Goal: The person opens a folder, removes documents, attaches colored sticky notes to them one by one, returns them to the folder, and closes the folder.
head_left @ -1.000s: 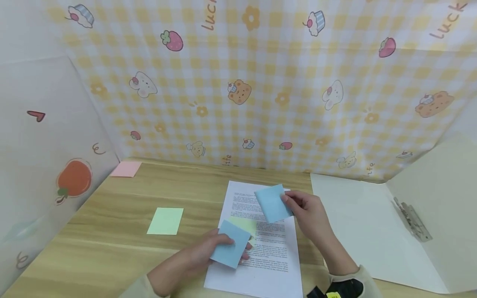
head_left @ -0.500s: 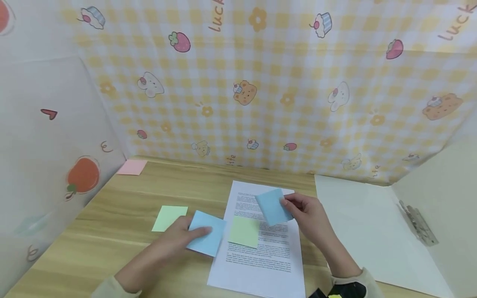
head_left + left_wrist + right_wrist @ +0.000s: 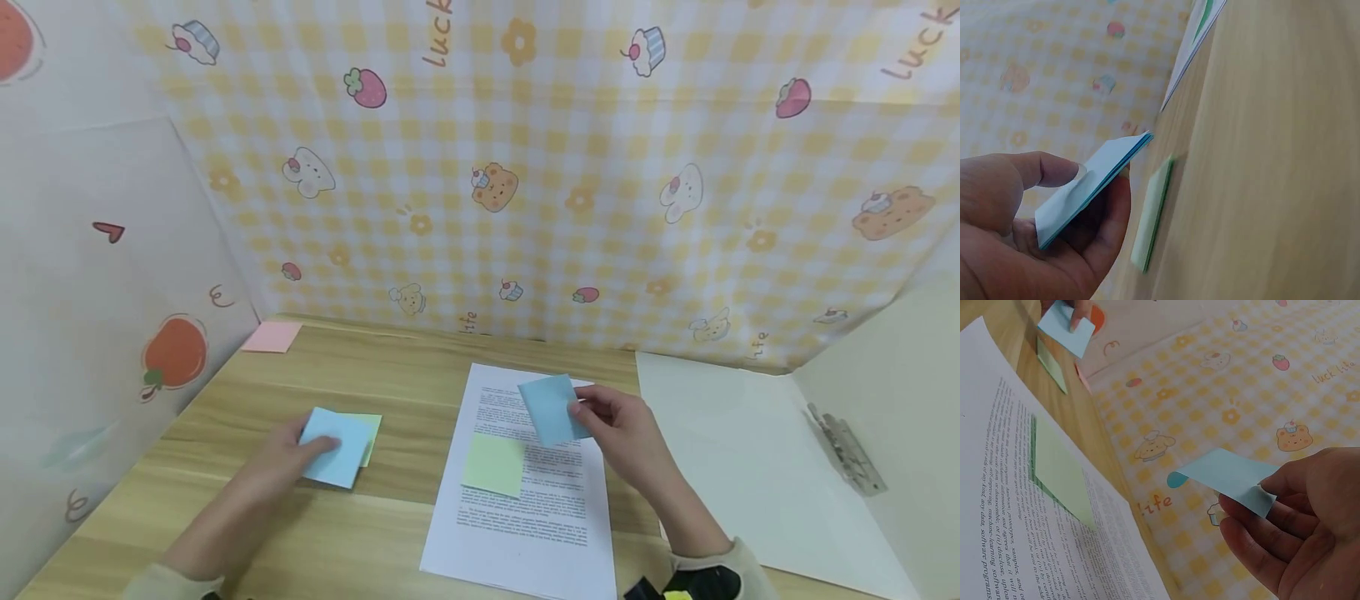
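My left hand (image 3: 281, 462) grips a blue sticky note pad (image 3: 1094, 178) between thumb and fingers, above the wood table on the left. The pad partly covers a green sticky note pad (image 3: 372, 442) that lies on the table. Over the top of the printed sheet (image 3: 525, 558), my right hand (image 3: 618, 425) pinches a single blue sticky note (image 3: 1229, 478) by its edge; the note's far end curls under. Below that note, a green sticky note (image 3: 493, 465) lies on the printed text, its lower edge slightly raised.
A pink sticky note pad (image 3: 272, 337) lies at the table's back left corner. To the right lies a white open folder (image 3: 735, 467) with a metal clip (image 3: 847, 450). A patterned cloth (image 3: 450, 125) hangs behind the table.
My left hand has carried the blue pad left, from over the printed sheet to above the green pad on the table. The right hand stays nearly in place with its blue note.
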Tool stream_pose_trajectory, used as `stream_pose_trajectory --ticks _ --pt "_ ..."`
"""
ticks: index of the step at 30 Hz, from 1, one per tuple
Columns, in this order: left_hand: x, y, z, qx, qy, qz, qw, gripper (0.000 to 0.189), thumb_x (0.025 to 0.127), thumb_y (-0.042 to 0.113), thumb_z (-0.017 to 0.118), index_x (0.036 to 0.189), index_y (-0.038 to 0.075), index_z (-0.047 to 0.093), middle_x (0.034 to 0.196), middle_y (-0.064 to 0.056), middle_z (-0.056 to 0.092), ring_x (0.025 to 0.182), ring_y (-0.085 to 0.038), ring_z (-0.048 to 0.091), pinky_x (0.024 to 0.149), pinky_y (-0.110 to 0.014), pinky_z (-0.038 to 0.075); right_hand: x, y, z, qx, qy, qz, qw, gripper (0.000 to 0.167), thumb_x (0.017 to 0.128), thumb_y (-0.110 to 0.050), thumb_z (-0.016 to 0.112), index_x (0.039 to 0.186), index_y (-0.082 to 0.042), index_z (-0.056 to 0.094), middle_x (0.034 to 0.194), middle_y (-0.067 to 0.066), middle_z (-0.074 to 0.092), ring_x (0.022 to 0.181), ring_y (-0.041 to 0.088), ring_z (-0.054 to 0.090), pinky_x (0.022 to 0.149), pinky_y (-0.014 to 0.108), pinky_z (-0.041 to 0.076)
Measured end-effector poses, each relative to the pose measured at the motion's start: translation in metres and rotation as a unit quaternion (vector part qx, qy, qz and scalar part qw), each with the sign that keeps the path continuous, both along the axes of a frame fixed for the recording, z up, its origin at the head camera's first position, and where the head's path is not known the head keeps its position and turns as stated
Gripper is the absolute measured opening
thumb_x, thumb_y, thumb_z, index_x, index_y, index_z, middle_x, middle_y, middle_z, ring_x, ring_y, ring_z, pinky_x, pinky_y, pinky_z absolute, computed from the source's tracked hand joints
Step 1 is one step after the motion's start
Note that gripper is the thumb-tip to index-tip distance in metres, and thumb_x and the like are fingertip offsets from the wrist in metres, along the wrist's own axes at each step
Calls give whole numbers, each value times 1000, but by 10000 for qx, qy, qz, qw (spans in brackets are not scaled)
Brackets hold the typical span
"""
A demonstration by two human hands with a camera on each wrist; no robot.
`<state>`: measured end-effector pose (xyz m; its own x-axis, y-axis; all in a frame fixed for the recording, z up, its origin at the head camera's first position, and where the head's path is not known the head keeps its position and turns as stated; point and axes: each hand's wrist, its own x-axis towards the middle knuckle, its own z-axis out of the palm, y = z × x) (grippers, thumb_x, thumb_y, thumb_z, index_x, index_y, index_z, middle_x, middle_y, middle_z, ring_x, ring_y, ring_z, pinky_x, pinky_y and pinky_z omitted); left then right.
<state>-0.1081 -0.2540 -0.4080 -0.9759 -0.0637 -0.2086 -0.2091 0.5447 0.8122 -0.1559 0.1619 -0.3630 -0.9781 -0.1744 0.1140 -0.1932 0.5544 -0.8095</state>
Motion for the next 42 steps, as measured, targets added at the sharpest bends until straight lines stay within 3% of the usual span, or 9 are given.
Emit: stream_pose_trajectory --ticks 4,7,10,15,22,30,35,42 --pt "-6 -24 2 37 -146 265 9995 63 105 23 49 151 -14 27 147 -33 43 126 -37 44 107 -50 39 0 0 1 59 5 -19 10000 28 99 -15 64 124 -3 69 110 13 75 91 17 71 83 30 62" --pt "-12 -38 2 -166 -272 462 9984 70 105 26 47 155 -14 17 157 -36 28 139 -47 34 118 -63 29 0 0 1 99 18 -23 9999 28 100 -15 64 125 -3 69 110 13 75 92 17 71 83 31 62" --pt "-16 -49 0 -407 -397 659 9962 74 104 27 46 155 -15 12 160 -39 18 146 -53 24 120 -68 21 0 2 2 132 24 -55 9999 29 99 -15 64 125 -3 69 111 14 75 92 18 72 83 31 62" --pt "-20 -58 -7 -586 -455 812 9939 74 103 25 44 153 -18 11 158 -42 17 145 -56 23 119 -68 21 -1 3 2 242 57 -112 9996 29 99 -15 65 125 -3 68 111 14 75 94 19 72 85 32 62" --pt "-24 -58 -9 -761 -548 733 9929 77 103 26 46 154 -17 7 158 -43 12 146 -59 18 119 -69 20 -1 5 2 253 80 -124 9996 29 98 -16 67 124 -3 69 111 14 75 95 20 73 84 32 62" --pt "-28 -53 -14 -1395 -167 514 9887 84 98 22 59 151 -21 10 152 -48 18 141 -63 23 115 -71 26 -2 6 1 384 243 -156 9988 29 96 -14 69 123 -2 69 111 14 75 94 20 72 82 30 62" --pt "-29 -48 -17 -1908 106 369 9809 95 92 28 72 151 -20 14 147 -48 27 135 -63 33 110 -73 32 -3 9 2 485 332 -220 9980 30 96 -14 69 123 -1 69 111 16 75 95 22 73 81 30 63" --pt "-31 -45 -16 -2557 145 373 9659 104 88 42 77 148 -22 20 133 -49 35 114 -54 45 99 -69 44 -4 12 3 467 387 -262 9978 29 96 -13 69 121 1 70 109 17 75 94 22 73 80 30 63"
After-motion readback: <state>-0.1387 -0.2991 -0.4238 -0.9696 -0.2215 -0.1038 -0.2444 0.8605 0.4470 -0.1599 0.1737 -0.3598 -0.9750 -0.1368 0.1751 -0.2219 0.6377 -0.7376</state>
